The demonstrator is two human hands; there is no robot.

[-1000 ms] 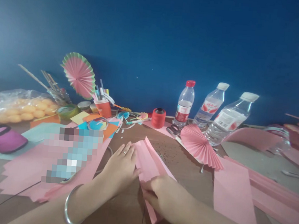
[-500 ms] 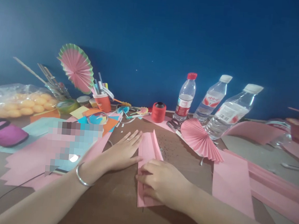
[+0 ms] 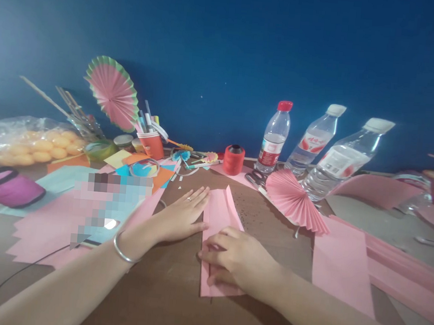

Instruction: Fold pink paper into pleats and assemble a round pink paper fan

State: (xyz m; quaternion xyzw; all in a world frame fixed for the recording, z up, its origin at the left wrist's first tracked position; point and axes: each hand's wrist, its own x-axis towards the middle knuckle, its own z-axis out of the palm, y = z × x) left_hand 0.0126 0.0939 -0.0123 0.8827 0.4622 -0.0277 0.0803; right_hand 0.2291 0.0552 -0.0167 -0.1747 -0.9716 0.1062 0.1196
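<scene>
A strip of pink paper lies lengthwise on the brown table, with a raised fold along its right side. My left hand is flat and open, palm down, its fingertips and thumb at the paper's left edge. It wears a ring, and a silver bangle circles the wrist. Across the near half of the paper rests my right hand, fingers bent and apart, pressing from above; its palm covers part of the fold.
Right of the paper are scissors, a pleated pink paper fan, a red thread spool and three water bottles, one red-capped. Leftward are a pen cup, a bag of yellow balls and a purple pouch. Blue wall behind.
The whole view has shifted slightly, so things appear a little farther right and higher. Both hands keep nearly the same place on the pink paper.
</scene>
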